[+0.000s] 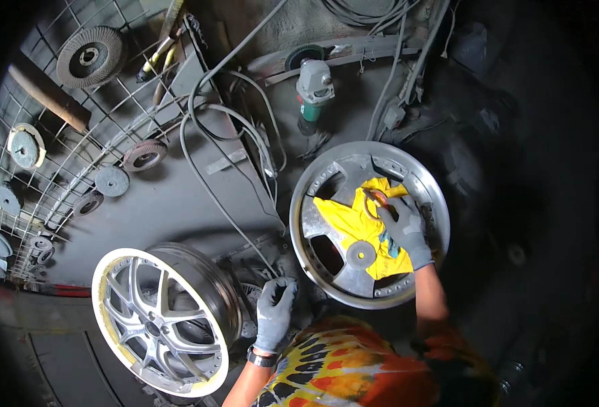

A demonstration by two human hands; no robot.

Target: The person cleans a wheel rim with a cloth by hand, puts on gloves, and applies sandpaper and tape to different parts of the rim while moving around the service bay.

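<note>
My left hand [274,315], in a grey glove, is closed with the fingers curled at the lower end of a grey cable [228,216]. Beside it a spoked alloy wheel rim [155,329] with yellow tape along its edge stands tilted. My right hand [408,230], also gloved, is over a second wheel rim [306,261] lying face up. Its thumb and fingers close on an orange-brown round disc [376,197]. Beneath that hand a crumpled yellow cloth [343,220] covers part of the rim's face. A small grey disc [361,255] with a yellow centre rests on the cloth's lower edge.
An angle grinder [313,91] with a green body lies beyond the right rim. On the left, a wire mesh [48,129] carries a flap disc [91,57], several smaller discs and a wooden handle [52,95]. Looped cables [265,146] hang between mesh and grinder.
</note>
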